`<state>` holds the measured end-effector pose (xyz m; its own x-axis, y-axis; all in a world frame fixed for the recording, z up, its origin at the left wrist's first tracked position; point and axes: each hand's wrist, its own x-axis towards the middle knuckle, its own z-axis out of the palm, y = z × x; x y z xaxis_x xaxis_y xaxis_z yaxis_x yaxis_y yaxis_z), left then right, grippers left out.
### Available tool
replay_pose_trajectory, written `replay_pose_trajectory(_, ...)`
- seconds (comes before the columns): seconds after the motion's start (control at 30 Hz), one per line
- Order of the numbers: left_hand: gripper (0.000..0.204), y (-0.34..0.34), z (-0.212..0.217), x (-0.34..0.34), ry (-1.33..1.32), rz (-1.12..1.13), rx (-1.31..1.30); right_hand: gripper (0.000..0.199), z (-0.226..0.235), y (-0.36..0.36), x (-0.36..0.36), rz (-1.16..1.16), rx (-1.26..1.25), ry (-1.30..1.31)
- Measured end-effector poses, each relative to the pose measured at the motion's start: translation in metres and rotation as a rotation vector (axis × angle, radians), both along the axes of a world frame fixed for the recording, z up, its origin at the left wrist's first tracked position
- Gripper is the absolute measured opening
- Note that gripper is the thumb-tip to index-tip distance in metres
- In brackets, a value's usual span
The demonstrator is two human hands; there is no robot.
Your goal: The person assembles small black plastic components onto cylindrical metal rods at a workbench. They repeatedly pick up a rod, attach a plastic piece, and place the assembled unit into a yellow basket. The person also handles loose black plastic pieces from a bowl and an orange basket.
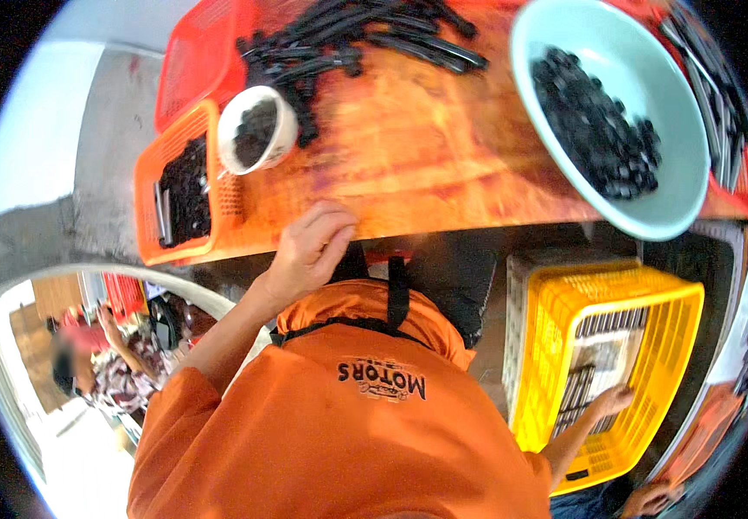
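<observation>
My left hand (315,246) is at the front edge of the wooden table (409,164), its fingers bent together in a pinch. Whatever they may hold is too small or hidden. My right hand (609,401) reaches down to my right, inside a yellow plastic crate (685,346), with its fingers curled. Anything in them is hidden. Below that hand, dark strip-like parts (575,394) lie in rows in the crate. Nearest my left hand on the table are a white bowl (286,130) of small black pieces and an orange basket (151,212) with more black parts.
A pale blue basin (664,86) of black caps overhangs the table's front right edge. Long black parts (357,35) are heaped at the back, beside a red basket (205,60). A person (119,363) sits at the left; another person's hand (649,499) shows at lower right.
</observation>
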<state>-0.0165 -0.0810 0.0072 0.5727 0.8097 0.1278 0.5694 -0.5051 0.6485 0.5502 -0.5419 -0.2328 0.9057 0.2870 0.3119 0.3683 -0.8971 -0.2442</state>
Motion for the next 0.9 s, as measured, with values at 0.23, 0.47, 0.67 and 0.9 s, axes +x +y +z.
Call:
replay_pose_trajectory(0.23,0.015,0.004,0.040,-0.046,-0.103,0.094,0.087,0.029,0.145,0.191,-0.109,0.105,0.790,0.183)
replay_pose_trajectory(0.47,0.015,0.012,0.045,-0.095,-0.201,0.198,0.129,0.015,0.237,0.355,-0.295,1.292,0.326,0.297)
replay_pose_trajectory(0.67,0.014,0.001,0.035,-0.115,-0.278,0.152,0.143,0.027,0.259,0.542,-0.402,1.666,0.275,0.193)
replay_pose_trajectory(0.9,0.013,-0.011,0.024,-0.128,-0.367,0.201,0.144,0.052,0.237,0.671,-0.459,1.875,-0.227,-0.276)
